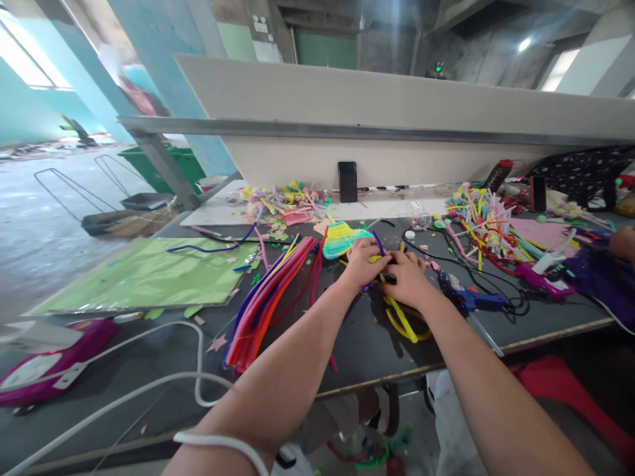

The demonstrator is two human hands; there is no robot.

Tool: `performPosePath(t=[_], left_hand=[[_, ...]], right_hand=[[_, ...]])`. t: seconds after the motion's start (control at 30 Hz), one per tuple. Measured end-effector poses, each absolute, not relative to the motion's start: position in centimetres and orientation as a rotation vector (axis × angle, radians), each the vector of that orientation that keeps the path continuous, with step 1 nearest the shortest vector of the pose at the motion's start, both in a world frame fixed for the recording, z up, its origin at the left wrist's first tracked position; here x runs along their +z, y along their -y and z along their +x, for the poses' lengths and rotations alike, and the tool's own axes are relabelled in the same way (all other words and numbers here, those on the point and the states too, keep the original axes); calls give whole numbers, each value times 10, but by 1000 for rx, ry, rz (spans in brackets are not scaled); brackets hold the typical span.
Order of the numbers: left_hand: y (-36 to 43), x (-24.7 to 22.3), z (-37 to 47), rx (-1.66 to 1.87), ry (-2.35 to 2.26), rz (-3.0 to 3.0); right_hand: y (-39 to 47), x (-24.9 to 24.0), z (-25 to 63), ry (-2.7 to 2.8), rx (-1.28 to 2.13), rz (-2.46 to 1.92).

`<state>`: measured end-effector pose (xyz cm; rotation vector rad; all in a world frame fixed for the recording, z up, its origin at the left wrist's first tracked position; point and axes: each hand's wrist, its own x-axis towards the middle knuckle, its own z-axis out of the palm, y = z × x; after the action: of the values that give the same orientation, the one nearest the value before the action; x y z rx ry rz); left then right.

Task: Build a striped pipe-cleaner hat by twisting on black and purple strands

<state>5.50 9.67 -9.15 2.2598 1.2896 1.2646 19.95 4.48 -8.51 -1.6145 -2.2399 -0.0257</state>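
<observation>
My left hand (pixel 364 262) and my right hand (pixel 407 277) are close together over the dark table, fingers bent inward around something small that they mostly hide. Yellow pipe cleaners (pixel 404 320) hang out below my right hand, and a purple one (pixel 378 242) sticks up between the hands. Just behind my left hand lies a yellow and turquoise fuzzy piece (pixel 342 239). To the left rests a thick bundle of pink, red, orange and purple pipe cleaners (pixel 270 301).
A blue glue gun (pixel 476 299) with black cable lies right of my hands. A phone (pixel 347 182) leans upright at the back. Green sheets (pixel 143 274) and a magenta device (pixel 59 357) are left. Another person's hand (pixel 624 243) shows at the far right.
</observation>
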Motion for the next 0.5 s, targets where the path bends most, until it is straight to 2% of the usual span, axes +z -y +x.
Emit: performPosePath(t=[0.2,0.5], left_hand=[[-98,-94,57,1321,-1356,2171],[-103,-98,51,1319,-1446,2145]], right_hand=[[-33,-83,180,2157,-106,-1667],[-46,-98,172,2005,-18,-1598]])
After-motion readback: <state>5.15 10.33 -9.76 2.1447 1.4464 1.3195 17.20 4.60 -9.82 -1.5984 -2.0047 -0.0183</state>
